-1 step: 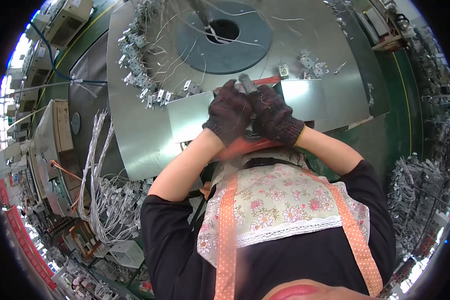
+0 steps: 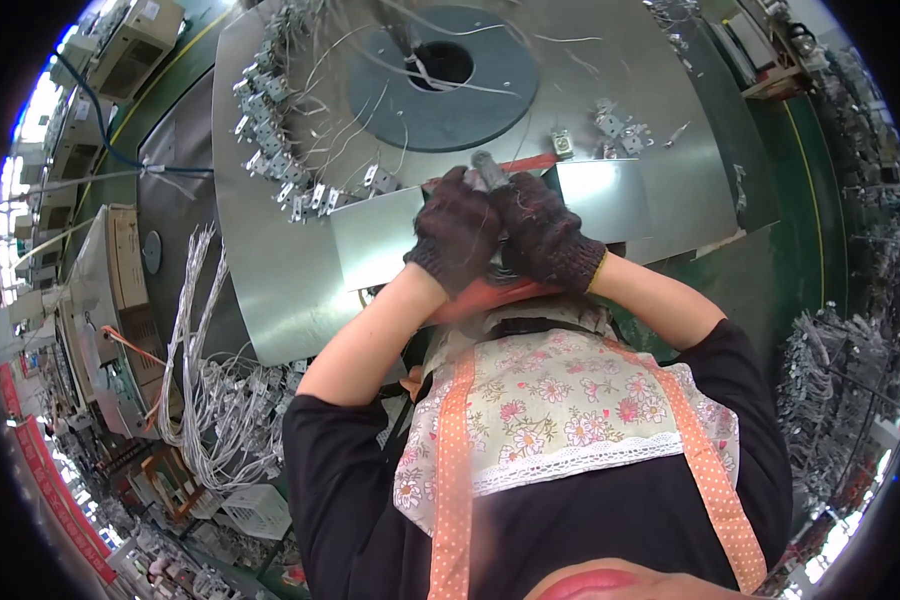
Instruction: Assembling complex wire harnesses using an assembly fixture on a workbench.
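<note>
Dark knitted gloves cover both of my hands, which are close together at the near edge of the metal table. My left hand (image 2: 457, 225) is closed, fingers curled inward. Beside it my right hand (image 2: 545, 228) is closed too, its thumb side toward the left one. Between their fingertips a grey, round-ended piece (image 2: 485, 166) sticks out; its kind and which hand grips it cannot be made out. Red material (image 2: 485, 295) shows below the hands. Bent shiny metal plates, one left (image 2: 378, 240) and one right (image 2: 600, 190), flank them.
Small metal brackets with wires (image 2: 265, 130) form a curved row at the left. Beyond my hands lies a grey disc (image 2: 385, 115) with a central hole. A small boxy part (image 2: 563, 143) and loose brackets (image 2: 620, 130) lie right. Wire bundles (image 2: 185, 370) hang lower left.
Both hands stay closed in nearly the same place around the grey piece. The whole view has shifted very slightly.
</note>
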`<state>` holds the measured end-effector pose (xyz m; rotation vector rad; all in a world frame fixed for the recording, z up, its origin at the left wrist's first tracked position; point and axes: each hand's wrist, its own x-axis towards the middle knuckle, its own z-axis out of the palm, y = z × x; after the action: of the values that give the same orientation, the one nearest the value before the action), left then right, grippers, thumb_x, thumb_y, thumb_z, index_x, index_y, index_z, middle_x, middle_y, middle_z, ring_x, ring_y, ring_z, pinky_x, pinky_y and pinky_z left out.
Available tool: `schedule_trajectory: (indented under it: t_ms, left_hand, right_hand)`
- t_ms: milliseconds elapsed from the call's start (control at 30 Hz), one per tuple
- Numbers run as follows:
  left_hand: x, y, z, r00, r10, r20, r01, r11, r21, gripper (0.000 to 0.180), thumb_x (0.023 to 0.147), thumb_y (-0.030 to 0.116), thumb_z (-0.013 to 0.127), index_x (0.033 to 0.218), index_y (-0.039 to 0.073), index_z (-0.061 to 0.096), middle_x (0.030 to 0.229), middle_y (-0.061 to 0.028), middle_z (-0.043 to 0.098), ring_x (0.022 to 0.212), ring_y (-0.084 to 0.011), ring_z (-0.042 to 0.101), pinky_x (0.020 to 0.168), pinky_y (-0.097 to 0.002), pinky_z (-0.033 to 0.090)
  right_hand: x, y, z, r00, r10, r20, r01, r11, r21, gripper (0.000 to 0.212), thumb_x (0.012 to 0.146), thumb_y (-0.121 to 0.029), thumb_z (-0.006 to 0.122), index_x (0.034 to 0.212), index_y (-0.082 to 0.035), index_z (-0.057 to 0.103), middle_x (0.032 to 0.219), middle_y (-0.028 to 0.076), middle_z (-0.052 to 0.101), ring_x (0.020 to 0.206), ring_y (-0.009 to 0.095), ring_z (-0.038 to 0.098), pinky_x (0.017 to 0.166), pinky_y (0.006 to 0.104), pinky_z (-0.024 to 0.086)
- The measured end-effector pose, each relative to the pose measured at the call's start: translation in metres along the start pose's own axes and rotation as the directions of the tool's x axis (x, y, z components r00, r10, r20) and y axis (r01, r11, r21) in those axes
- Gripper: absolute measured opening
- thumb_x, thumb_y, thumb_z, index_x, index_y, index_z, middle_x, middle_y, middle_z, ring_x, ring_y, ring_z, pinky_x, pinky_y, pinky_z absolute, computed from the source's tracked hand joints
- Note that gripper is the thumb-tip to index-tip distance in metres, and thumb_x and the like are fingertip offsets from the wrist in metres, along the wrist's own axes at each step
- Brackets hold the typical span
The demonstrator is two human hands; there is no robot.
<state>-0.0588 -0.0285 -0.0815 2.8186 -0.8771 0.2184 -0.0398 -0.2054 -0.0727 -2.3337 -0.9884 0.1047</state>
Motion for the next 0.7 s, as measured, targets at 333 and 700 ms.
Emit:
schedule_trajectory:
  t_ms: [333,700]
  left_hand:
    - [0.005,0.011,-0.009,0.998,-0.040,-0.038,0.035,0.993,-0.117,0.043,0.090,0.029,0.062,0.125,0.005,0.066,0.118,-0.0184,0.071,0.120,-0.0337,0.063,0.115,-0.0497,0.037]
    - [0.001,0.014,-0.003,0.985,-0.174,0.013,0.174,0.984,0.033,0.059,0.090,0.038,0.068,0.134,0.000,0.060,0.127,-0.0212,0.068,0.122,-0.0380,0.063,0.115,-0.0493,0.040]
  right_hand:
    - [0.002,0.033,-0.057,0.964,-0.264,0.016,0.253,0.940,0.227,0.049,0.086,-0.012,0.067,0.133,-0.002,0.059,0.111,0.024,0.065,0.104,0.043,0.063,0.087,0.0489,0.053]
    - [0.043,0.155,-0.090,0.889,0.179,0.421,-0.252,0.960,0.123,0.042,0.096,-0.031,0.065,0.136,-0.018,0.066,0.132,0.017,0.066,0.127,0.036,0.060,0.107,0.0434,0.047]
